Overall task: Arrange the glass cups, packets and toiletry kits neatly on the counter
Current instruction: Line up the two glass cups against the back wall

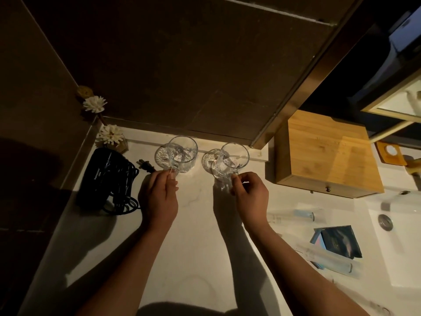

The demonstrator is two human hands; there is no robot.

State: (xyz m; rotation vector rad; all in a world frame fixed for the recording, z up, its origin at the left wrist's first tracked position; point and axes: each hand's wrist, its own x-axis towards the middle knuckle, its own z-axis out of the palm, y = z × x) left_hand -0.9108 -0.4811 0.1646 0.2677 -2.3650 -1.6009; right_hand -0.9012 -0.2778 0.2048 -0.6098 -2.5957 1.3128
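Two clear glass cups with handles stand upright near the back of the white counter (193, 236). My left hand (159, 197) pinches the handle of the left glass cup (182, 153). My right hand (250, 195) pinches the handle of the right glass cup (231, 160). To the right lie clear toiletry kits, one (300, 216) near the wooden box and another (328, 262) closer to me. A dark packet (339, 241) lies between them, beside the sink.
A black hair dryer (102, 176) with a coiled cord and plug sits at the left. A vase of white flowers (111, 135) stands in the back left corner. A wooden box (325, 153) is at the back right, and the sink basin (398, 242) is at the far right.
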